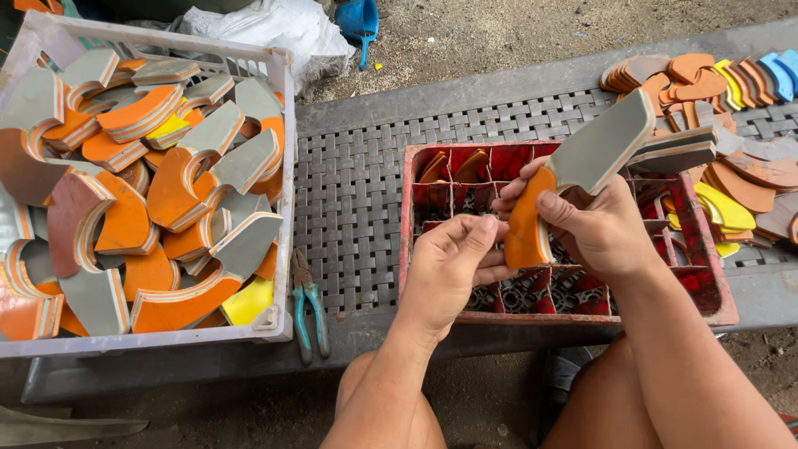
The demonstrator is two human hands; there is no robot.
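Peeling stage, apparently: right hand [603, 229] gripping a curved, layered orange-and-grey foam offcut [582, 170] above the red plastic divided crate [416, 241]; left hand [453, 266] pinching its orange end. Next, probably: firmer pinch, steady pull apart.

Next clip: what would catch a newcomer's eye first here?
The white crate at left, heaped with curved orange and grey layered foam offcuts. At centre, over a red compartment crate, the right hand grips one orange-and-grey foam piece while the left hand pinches its lower end. Teal-handled pliers lie between the crates.
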